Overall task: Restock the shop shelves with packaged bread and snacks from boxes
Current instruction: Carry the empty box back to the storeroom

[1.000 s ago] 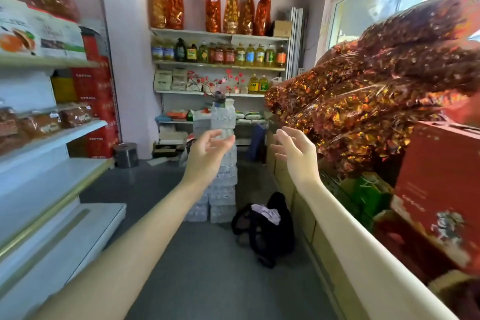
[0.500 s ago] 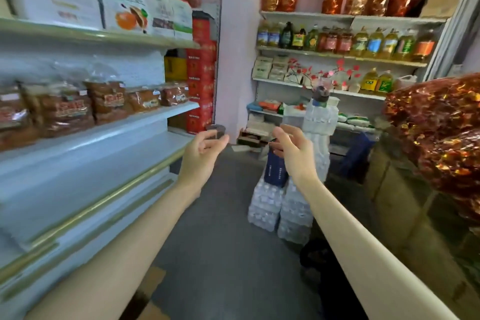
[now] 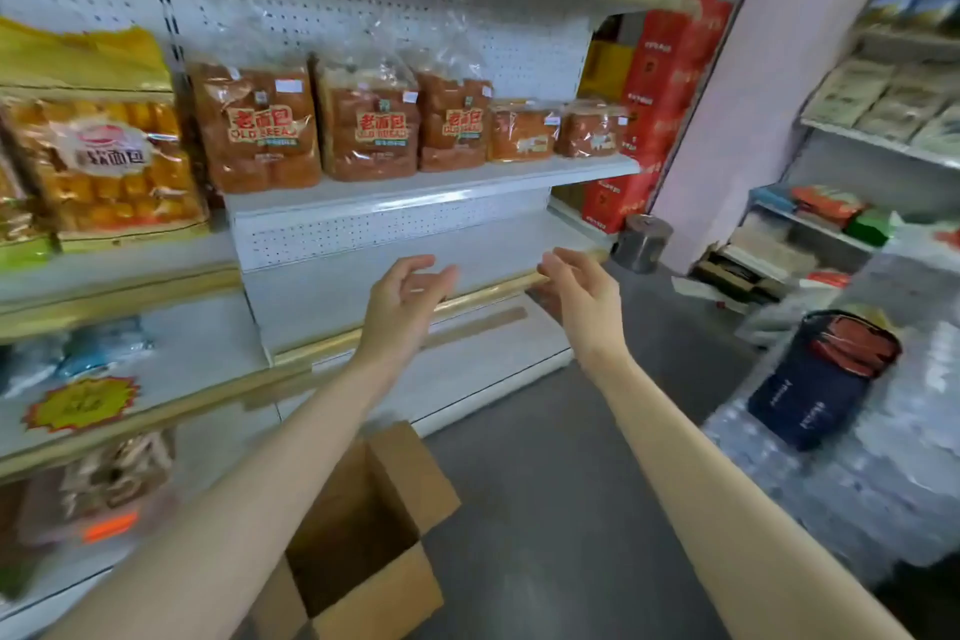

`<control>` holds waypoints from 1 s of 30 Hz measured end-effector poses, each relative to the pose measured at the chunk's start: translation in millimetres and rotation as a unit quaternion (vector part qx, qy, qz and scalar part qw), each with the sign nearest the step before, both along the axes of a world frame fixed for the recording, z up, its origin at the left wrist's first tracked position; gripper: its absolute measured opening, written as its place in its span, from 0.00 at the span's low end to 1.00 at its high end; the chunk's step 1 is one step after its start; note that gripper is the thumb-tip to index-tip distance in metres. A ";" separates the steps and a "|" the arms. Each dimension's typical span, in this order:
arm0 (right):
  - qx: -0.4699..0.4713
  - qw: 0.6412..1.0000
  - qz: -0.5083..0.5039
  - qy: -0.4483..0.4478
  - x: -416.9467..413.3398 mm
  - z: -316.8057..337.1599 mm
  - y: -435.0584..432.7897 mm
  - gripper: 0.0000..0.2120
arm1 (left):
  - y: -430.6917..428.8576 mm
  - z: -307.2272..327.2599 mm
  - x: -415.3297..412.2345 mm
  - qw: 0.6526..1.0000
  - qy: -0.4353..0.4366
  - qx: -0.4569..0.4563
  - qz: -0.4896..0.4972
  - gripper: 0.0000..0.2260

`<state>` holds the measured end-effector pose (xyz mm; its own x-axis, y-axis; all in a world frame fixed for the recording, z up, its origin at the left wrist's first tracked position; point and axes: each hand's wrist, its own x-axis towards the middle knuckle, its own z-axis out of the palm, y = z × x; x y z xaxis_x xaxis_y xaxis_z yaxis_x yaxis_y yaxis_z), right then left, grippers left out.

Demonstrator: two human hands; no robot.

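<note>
— Where are the bread bags (image 3: pixel 371 125) sitting?
— Three are standing upright on the white shelf (image 3: pixel 431 187), two smaller packs (image 3: pixel 522 133) sitting just right of them.
— The cardboard box (image 3: pixel 363 535)?
— Sitting on the floor below, flaps hanging open.

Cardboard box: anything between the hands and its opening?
Nothing visible does. The cardboard box stands open on the floor, flaps spread, below the left hand and right hand, both empty and open.

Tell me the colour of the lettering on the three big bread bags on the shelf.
Red, on the bread bags; clearest in the head view.
</note>
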<state>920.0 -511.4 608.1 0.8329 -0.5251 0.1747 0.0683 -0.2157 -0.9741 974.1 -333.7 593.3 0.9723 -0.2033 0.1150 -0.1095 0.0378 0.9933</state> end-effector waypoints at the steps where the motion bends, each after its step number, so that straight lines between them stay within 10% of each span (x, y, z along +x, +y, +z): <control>1: 0.004 1.000 0.009 0.011 17.7 -6.2 3.1 0.18 | 2.6 -10.2 16.5 1.000 0.002 0.000 0.011 0.14; 17: 0.046 0.968 0.156 0.194 250.9 -185.8 43.1 0.15 | 56.5 -181.8 180.2 0.965 0.183 0.087 0.167 0.22; 23: 0.039 0.939 0.201 0.277 301.8 -268.6 35.2 0.18 | 42.6 -262.1 206.3 0.934 0.249 0.116 0.230 0.10; 30: 0.016 0.899 0.243 0.364 332.5 -364.6 16.7 0.09 | 27.0 -351.1 220.1 0.888 0.356 0.144 0.253 0.23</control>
